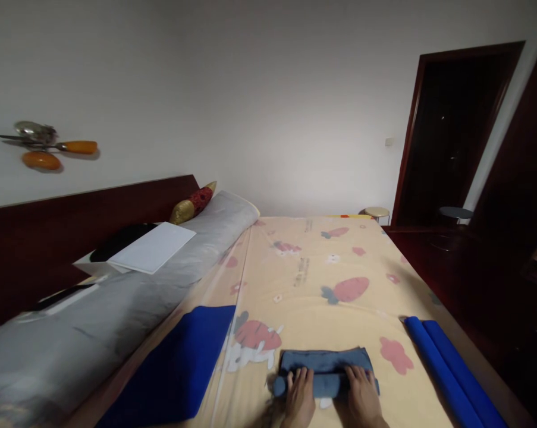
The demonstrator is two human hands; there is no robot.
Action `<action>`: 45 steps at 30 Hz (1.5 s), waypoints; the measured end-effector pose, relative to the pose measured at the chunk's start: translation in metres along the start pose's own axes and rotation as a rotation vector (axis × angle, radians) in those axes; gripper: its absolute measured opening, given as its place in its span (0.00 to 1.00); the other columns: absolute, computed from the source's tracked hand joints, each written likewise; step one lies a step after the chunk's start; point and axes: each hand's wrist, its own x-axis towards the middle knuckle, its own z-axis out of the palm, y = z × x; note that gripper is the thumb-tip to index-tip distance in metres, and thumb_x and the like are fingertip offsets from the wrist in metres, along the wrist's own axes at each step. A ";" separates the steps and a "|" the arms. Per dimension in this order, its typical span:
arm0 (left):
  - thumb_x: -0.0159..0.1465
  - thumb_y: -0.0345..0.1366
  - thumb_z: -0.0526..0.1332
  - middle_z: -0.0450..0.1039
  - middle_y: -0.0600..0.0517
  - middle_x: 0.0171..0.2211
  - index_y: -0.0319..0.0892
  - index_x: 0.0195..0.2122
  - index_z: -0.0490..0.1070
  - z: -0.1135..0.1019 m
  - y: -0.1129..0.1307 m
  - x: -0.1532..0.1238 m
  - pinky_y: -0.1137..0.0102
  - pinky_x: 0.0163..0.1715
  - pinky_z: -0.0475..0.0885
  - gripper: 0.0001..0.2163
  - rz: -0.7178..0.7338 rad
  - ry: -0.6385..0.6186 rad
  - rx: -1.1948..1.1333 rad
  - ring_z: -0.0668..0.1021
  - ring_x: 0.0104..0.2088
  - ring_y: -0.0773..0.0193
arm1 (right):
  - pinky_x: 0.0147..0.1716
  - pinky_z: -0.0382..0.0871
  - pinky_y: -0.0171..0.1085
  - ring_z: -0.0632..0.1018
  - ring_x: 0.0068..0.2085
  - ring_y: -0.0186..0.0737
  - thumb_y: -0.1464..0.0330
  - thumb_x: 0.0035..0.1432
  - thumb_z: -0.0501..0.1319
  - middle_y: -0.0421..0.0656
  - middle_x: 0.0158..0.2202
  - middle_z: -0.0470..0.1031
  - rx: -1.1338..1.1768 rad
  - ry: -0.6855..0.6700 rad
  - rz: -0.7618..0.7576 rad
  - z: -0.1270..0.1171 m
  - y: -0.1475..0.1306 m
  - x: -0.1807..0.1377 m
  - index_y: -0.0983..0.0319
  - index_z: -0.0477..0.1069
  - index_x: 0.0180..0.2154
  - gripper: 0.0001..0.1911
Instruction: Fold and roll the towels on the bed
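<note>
A blue-grey cloth (326, 359) lies at the near edge of the bed. Its far part is a flat folded strip, and its near part forms a thick roll. My left hand (300, 395) is over the left part of the roll, fingers curled across its top. On the right, my right hand (361, 392) grips the roll's other end the same way. Both thumbs are hard to make out. What kind of garment or fabric it is cannot be told.
A patterned yellow sheet (295, 321) covers the bed. Flat blue fabric (183, 356) lies left, two blue rolls (451, 368) right. Along the headboard (72, 208) runs a long grey bolster (129, 321) bearing a white box (152, 246). Stools (377, 211) stand beyond the bed.
</note>
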 end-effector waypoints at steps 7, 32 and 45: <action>0.68 0.42 0.49 0.64 0.55 0.61 0.52 0.63 0.58 0.013 0.008 0.006 0.65 0.59 0.62 0.22 0.273 0.207 0.018 0.68 0.59 0.61 | 0.63 0.52 0.50 0.65 0.62 0.45 0.55 0.65 0.45 0.41 0.61 0.66 0.141 -0.061 -0.222 0.009 -0.008 0.006 0.53 0.61 0.60 0.25; 0.56 0.27 0.52 0.67 0.53 0.59 0.43 0.68 0.45 0.029 -0.070 -0.041 0.69 0.51 0.72 0.36 0.382 0.663 0.206 0.72 0.56 0.63 | 0.47 0.66 0.40 0.72 0.57 0.43 0.70 0.55 0.51 0.39 0.61 0.66 -0.146 0.423 -0.298 0.085 0.079 -0.036 0.49 0.46 0.66 0.37; 0.57 0.25 0.50 0.77 0.48 0.48 0.46 0.52 0.72 -0.031 -0.040 0.013 0.57 0.59 0.58 0.24 -0.085 -0.003 0.045 0.73 0.53 0.57 | 0.55 0.57 0.56 0.75 0.51 0.54 0.74 0.45 0.53 0.48 0.47 0.78 -0.016 -0.100 0.055 -0.004 0.034 0.014 0.56 0.74 0.48 0.27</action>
